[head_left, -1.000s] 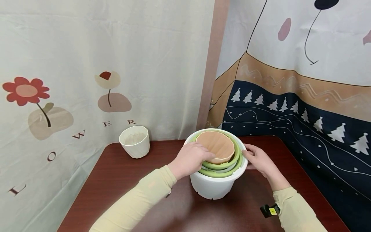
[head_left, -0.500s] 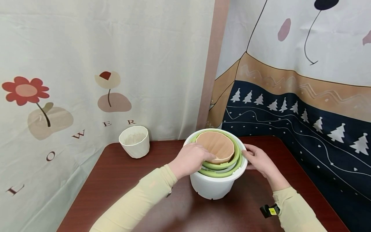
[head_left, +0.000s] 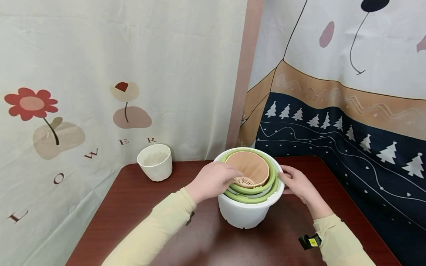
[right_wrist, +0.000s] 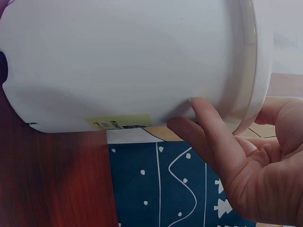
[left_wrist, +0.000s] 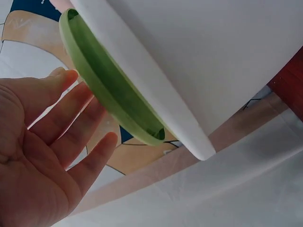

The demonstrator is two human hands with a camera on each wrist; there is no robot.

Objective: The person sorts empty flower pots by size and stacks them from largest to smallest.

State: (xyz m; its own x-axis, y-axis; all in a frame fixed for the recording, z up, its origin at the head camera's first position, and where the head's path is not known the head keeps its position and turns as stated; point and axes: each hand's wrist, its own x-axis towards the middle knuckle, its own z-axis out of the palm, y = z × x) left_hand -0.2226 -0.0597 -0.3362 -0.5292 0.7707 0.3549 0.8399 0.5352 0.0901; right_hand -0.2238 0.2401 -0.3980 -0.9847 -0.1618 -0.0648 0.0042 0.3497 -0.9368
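Note:
A large white flowerpot (head_left: 244,215) stands upright with several pots nested inside it. Green rims (head_left: 254,200) ring the nest, and a peach pot (head_left: 250,166) with a perforated bottom sits innermost. Over the near left side of the nest hangs my left hand (head_left: 215,180). In the left wrist view, that hand's spread fingers lie beside a green rim (left_wrist: 102,92) that projects past the white one; nothing is gripped. My right hand (head_left: 296,181) holds the white pot's right rim. Its thumb is at the rim and its fingers bear on the outer wall in the right wrist view.
A smaller white faceted pot (head_left: 159,170) stands at the table's back left. The dark red table (head_left: 196,236) ends against printed cloth (head_left: 186,81) behind and to the right. A yellow label (right_wrist: 116,123) is stuck on the large pot's side.
My left hand has let go of the peach pot's near rim and drawn slightly left. The peach pot's perforated bottom now shows. My right hand stays in place on the white rim.

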